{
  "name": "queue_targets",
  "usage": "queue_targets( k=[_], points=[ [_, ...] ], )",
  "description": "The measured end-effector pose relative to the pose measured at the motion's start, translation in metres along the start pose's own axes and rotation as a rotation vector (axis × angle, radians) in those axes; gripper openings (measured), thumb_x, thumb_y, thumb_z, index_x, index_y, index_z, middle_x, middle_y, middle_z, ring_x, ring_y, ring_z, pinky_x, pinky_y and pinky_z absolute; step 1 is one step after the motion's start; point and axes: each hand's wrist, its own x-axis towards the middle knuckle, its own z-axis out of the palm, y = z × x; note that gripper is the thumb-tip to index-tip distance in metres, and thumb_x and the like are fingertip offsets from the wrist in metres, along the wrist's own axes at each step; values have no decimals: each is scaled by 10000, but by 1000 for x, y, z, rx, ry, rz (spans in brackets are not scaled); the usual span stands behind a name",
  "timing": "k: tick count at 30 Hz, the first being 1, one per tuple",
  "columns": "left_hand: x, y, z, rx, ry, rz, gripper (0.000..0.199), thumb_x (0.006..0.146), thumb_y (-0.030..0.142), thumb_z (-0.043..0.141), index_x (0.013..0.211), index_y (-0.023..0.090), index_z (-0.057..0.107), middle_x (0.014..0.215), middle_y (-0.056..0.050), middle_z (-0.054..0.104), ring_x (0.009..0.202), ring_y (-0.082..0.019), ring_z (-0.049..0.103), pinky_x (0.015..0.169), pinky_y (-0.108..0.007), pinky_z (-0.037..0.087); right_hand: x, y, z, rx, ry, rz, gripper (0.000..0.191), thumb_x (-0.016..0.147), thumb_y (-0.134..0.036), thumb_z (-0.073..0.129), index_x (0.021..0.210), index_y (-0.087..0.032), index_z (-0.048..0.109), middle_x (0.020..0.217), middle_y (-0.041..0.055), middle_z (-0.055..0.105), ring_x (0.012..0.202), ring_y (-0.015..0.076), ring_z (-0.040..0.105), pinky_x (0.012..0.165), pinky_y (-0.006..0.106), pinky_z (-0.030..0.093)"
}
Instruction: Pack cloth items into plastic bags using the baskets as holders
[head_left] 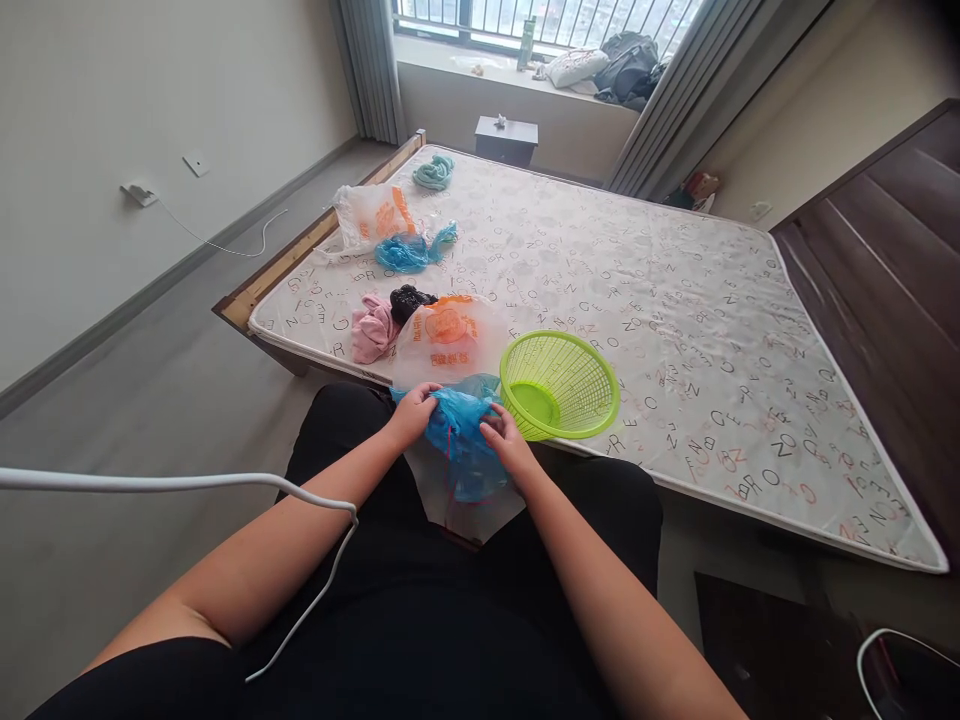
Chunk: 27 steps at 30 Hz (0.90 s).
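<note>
The left grip point(415, 414) is closed in a pinch, thumb against fingertips, on the gathered film of a blue bag point(466, 432) at its 10 o'clock side. The right grip point(508, 440) pinches the same bag at about 2 o'clock, its thumb below and forefinger above, the other fingers loosely curled. Both hands stand at about one height, a short gap apart, with the bag between them, hanging over the knees at the near edge of the bed point(690, 340). The left forearm reaches in from 7 o'clock, elbow bent out to the side; the right comes up from 5 o'clock, fairly straight. A thin red strip shows down the bag's front.

From the bag, a green basket point(561, 385) is just beside the right hand at 2 o'clock. A white bag point(451, 345) with orange print lies just beyond at 12, a black bag point(409, 300) at 11, and a pink cloth point(373, 330) at 10. Farther off, a second blue bag point(401, 253) and a second white bag point(369, 215) lie at 11, and a teal bundle point(433, 172) near 12. Past the bed, a nightstand point(506, 132) stands at 12.
</note>
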Motion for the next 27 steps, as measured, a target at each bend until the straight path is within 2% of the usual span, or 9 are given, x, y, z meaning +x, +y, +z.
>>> queue_targets(
  k=[3,5,9,11,14,16,19,22,27],
  points=[
    [0,8,-4,-160,49,-92,294,752,300,600,1003,153,642,800,-12,678,660,-136,585,636,-241,463,-4,5,-2,-300,-77,-46,998,707,-469,833,1549,-243,347,1237,121,655,1144,279,640,1006,458,505],
    [-3,13,-4,-200,-11,-112,320,744,320,612,1012,149,647,821,-19,682,655,-131,580,632,-239,463,-7,5,-2,-470,-82,-46,966,694,-399,839,1531,-222,390,1140,98,685,1050,273,660,971,452,507],
    [-10,19,-4,1,-117,-24,467,776,429,674,1148,149,640,905,-44,677,755,-172,622,705,-284,508,-9,1,1,-591,-109,-98,333,827,-347,663,1129,-209,681,1019,60,711,941,242,651,910,398,491],
    [-15,20,-5,236,-84,110,634,758,469,745,1294,164,600,1003,-61,662,898,-218,644,837,-341,527,-9,-3,1,-518,-128,-112,212,877,-382,579,938,-210,686,922,38,701,873,222,634,846,364,490],
    [-20,16,-9,524,-49,302,866,693,433,840,1456,204,500,1202,-93,610,1154,-291,595,1057,-432,457,-7,-9,0,-230,-152,-61,233,858,-427,582,904,-215,667,880,14,684,835,198,615,796,320,487],
    [-20,11,-13,620,-67,345,805,721,347,820,1452,215,511,1247,-99,589,1221,-302,565,1115,-453,416,-7,-12,-1,-16,-139,10,244,819,-432,616,927,-219,667,857,-1,676,798,180,606,763,297,487],
    [-15,5,-20,680,-42,280,548,793,174,676,1336,202,611,1140,-87,604,1114,-262,609,1070,-418,461,-10,-18,-4,165,-20,88,259,749,-417,685,910,-216,660,786,-21,642,713,149,563,675,254,462],
    [-7,4,-31,673,79,169,547,736,39,577,1256,185,658,1051,-81,596,972,-220,629,961,-356,513,-14,-25,-9,229,53,99,289,720,-419,740,894,-213,635,723,-39,601,643,123,512,615,228,429],
    [0,7,-46,549,172,-4,521,668,96,655,1179,188,684,937,-63,631,793,-206,619,763,-297,509,-17,-26,-24,121,10,55,292,803,-486,664,896,-220,589,700,-34,575,624,139,508,608,255,437]
  ],
)
